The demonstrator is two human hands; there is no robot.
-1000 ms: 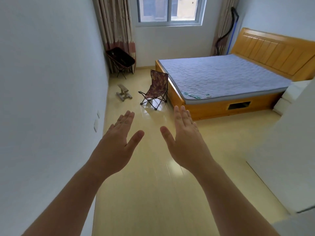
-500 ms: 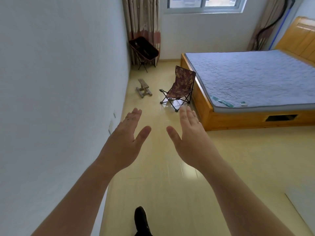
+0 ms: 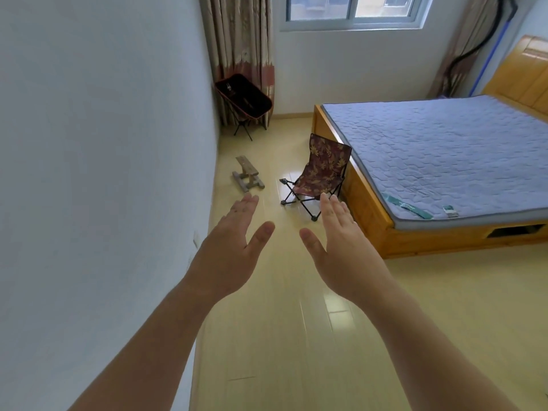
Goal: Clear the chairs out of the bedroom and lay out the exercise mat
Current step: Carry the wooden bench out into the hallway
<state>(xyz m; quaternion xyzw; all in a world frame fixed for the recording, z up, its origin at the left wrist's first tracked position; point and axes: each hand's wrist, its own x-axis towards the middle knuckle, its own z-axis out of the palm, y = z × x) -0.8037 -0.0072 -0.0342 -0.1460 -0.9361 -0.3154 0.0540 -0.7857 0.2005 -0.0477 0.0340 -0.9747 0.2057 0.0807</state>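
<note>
A small folding camp chair with maroon leaf-print fabric (image 3: 321,170) stands on the floor beside the bed's near corner. A black folding chair with an orange rim (image 3: 244,97) sits in the far left corner under the curtain. A low wooden stool (image 3: 247,177) rests near the left wall. My left hand (image 3: 234,252) and my right hand (image 3: 341,250) are stretched out in front of me, palms down, fingers spread, both empty and well short of the chairs. No exercise mat is visible.
A wooden bed (image 3: 382,232) with a blue quilted mattress (image 3: 439,155) fills the right side. A white wall (image 3: 103,173) runs close along my left. A window (image 3: 353,10) and curtains (image 3: 240,46) are at the far end. Pale yellow floor (image 3: 296,336) stretches ahead.
The view has moved forward and turned left, so the chairs and stool look nearer. Both hands stay raised and empty. The foot seen half a second ago is out of frame.
</note>
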